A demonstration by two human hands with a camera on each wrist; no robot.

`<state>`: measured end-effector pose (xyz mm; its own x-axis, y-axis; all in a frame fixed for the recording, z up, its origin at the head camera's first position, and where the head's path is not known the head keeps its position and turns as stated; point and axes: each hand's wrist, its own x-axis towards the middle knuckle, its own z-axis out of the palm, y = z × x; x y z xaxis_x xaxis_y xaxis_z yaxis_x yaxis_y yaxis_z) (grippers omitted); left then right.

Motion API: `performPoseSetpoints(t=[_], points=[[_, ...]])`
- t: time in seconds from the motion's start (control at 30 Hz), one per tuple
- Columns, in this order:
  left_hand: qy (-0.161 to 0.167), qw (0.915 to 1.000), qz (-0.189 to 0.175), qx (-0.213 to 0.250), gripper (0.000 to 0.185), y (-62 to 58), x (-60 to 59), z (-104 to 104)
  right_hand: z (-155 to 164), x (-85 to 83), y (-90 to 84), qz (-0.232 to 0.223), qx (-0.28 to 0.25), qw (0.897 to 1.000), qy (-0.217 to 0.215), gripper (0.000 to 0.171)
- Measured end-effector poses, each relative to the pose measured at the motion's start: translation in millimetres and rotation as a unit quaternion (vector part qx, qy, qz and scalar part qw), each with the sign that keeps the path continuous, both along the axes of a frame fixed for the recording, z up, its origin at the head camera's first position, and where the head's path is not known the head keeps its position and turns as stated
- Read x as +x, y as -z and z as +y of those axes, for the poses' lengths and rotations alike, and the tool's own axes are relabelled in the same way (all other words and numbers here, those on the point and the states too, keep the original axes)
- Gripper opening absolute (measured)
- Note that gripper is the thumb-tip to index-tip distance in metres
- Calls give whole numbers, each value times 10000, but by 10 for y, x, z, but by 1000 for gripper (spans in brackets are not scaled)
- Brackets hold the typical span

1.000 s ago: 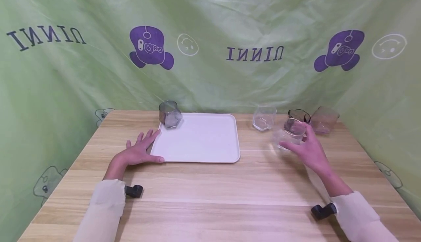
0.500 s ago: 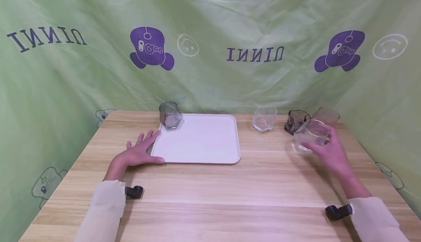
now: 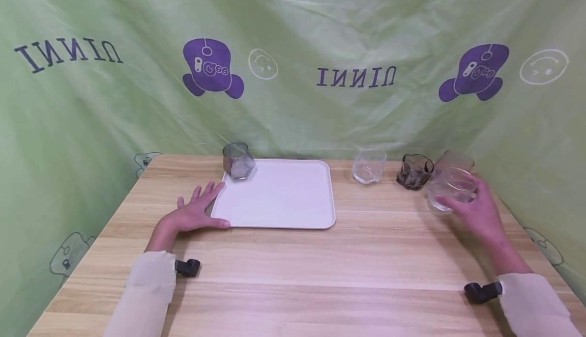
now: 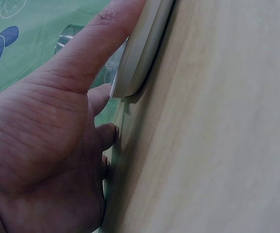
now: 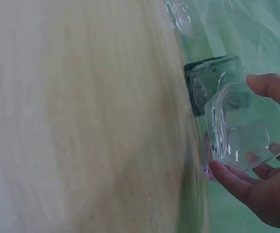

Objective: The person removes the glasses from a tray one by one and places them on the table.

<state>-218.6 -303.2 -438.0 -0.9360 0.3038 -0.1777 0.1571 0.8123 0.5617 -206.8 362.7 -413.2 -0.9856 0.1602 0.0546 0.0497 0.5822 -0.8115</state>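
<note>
Now the right hand (image 3: 476,209) has carried the clear glass (image 3: 450,189) off to the far right of the wooden table (image 3: 293,265); a sec ago it was nearer the middle, in front of the dark glass (image 3: 414,171), and half a sec ago it was partway over. So the glass is travelling away from the white tray (image 3: 274,194), not toward it, and is now held tilted just in front of the pinkish glass (image 3: 453,161), w/ the dark one just to its left. Whether its base touches the tabletop I can't tell from the head view. Fingers are curled round the clear glass from the right side, thumb over the near rim; the right wrist view shows the glass (image 5: 242,126) cradled on fingertips (image 5: 227,174) w/ the thumb at the top edge, so a real grip, not just a touch. Left hand (image 3: 194,215) hasn't shifted at all: flat on the table, fingers straight and spread, thumb along the tray's near-left corner, holding nothing. Left wrist view confirms the thumb pressed against the tray rim (image 4: 145,48). A smoky glass (image 3: 238,160) stands on the tray's far-left corner, and another clear glass (image 3: 368,166) sits on the table btw. tray and dark glass.
</note>
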Motion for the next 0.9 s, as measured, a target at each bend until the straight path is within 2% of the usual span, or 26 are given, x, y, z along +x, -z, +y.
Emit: performPoseSetpoints(t=[0.17,0.33,0.9], points=[[1,10000,-1,22,121,-1,0,5,84,-31,3,74,211,9997,-29,106],[8,10000,-11,31,121,-14,4,15,144,-36,3,-15,197,9998,-60,109],[-24,10000,-23,24,121,-11,1,18,167,-42,77,199,172,9994,-222,97]])
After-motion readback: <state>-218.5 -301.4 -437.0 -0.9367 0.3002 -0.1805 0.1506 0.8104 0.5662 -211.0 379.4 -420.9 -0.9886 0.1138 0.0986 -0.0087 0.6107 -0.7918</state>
